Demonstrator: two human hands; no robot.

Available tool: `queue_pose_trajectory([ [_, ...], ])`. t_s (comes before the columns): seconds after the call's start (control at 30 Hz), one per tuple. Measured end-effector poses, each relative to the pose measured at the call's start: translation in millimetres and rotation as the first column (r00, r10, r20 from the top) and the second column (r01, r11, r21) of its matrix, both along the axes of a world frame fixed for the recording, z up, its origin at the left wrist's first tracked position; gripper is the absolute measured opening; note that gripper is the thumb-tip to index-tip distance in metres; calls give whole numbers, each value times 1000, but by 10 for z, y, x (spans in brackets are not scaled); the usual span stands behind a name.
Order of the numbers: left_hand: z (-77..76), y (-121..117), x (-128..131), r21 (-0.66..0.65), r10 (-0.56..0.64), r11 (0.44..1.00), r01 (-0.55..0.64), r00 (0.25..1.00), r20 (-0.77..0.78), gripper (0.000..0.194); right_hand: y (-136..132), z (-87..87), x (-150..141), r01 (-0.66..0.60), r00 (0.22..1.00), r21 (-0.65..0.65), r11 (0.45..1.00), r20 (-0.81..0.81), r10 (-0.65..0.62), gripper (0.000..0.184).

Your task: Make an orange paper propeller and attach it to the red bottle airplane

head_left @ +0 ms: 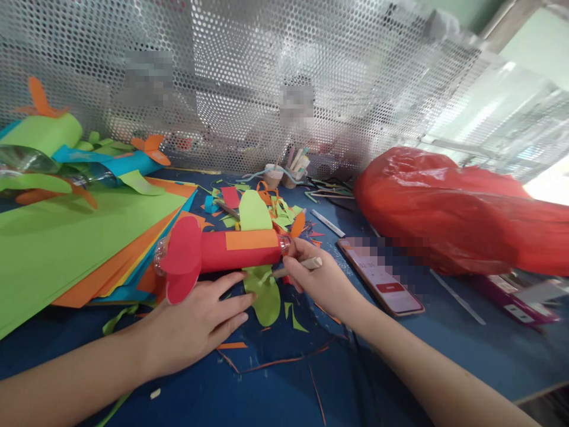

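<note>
A toy plane (222, 261) lies across the middle of the table, made from a clear plastic bottle wrapped in red paper. It has an orange strip (251, 239) on top, light green paper wings (255, 210) and rounded red tail pieces (183, 252). An orange propeller blade (298, 225) shows at its neck. My left hand (204, 317) rests flat under the body, fingers spread, fingertips on the near green wing (265, 302). In my right hand (317, 276), close to the bottle neck, is a white marker (311, 263), its tip end over that wing.
Coloured paper sheets (89, 231) and more bottle planes (120, 166) cover the left. Paper scraps (284, 210) and cups of pens (296, 169) stand behind. To the right are a phone (382, 276), another marker (328, 223) and a big red plastic bag (448, 207). Perforated metal (249, 77) borders the back.
</note>
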State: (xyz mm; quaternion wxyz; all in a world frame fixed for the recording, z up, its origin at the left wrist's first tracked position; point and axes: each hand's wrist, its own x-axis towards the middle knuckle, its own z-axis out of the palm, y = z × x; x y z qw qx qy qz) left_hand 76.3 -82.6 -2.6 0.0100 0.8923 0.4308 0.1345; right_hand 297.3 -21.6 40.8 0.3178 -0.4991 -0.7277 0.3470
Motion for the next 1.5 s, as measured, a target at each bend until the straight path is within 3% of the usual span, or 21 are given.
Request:
queue_pose_trajectory([
  [0.53, -83, -4, -25, 109, -1, 994, -6, 998, 66, 39, -139, 46, -49, -108, 994, -41, 993, 27, 109, 13],
  [0.93, 22, -6, 2, 67, -27, 997, 26, 1000, 13, 46, -213, 32, -84, -183, 983, -126, 975, -9, 184, 12],
  [1.5, -9, -9, -3, 56, -4, 998, 1, 998, 60, 41, 7, -154, -13, -181, 983, 51, 982, 24, 180, 16],
])
